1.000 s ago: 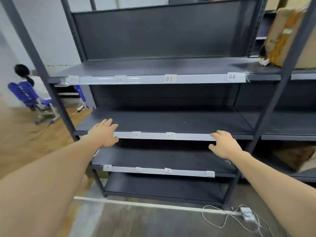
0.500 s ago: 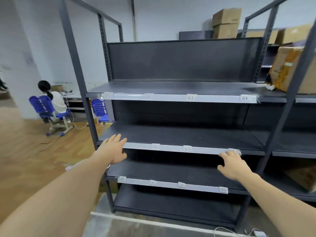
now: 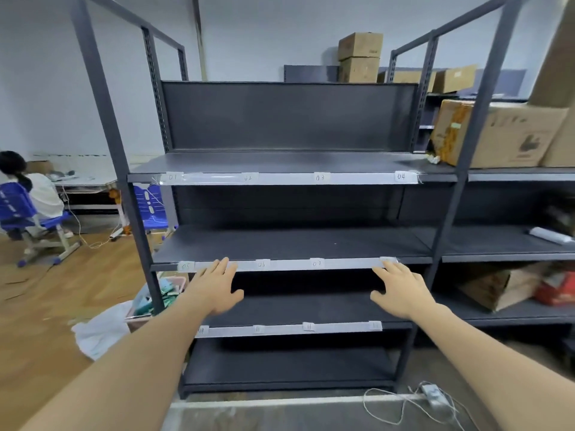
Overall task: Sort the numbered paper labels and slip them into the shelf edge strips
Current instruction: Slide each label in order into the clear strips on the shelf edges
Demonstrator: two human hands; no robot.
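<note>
A dark metal shelf unit stands in front of me with three clear edge strips. The top strip (image 3: 286,178) holds labels 01 to 04, such as label 03 (image 3: 320,177). The middle strip (image 3: 289,264) shows labels 05 (image 3: 185,266), 06 (image 3: 261,264) and 07 (image 3: 316,263); a fourth label sits at its right end, its number unreadable. The bottom strip (image 3: 289,328) carries several small labels. My left hand (image 3: 214,287) reaches out flat, fingertips at the middle strip. My right hand (image 3: 401,290) is spread open, fingertips just under the strip's right end. Neither holds a label.
Cardboard boxes (image 3: 497,135) fill the neighbouring shelves on the right. A person sits on a blue chair (image 3: 18,213) at the far left. A pink basket (image 3: 155,297) and a white bag (image 3: 99,331) lie on the floor left of the shelf. A cable (image 3: 432,396) trails below.
The view has lifted and drawn back, showing the whole unit. My left hand has shifted right along the middle strip, uncovering label 05. My right hand has dropped slightly below the strip's right end.
</note>
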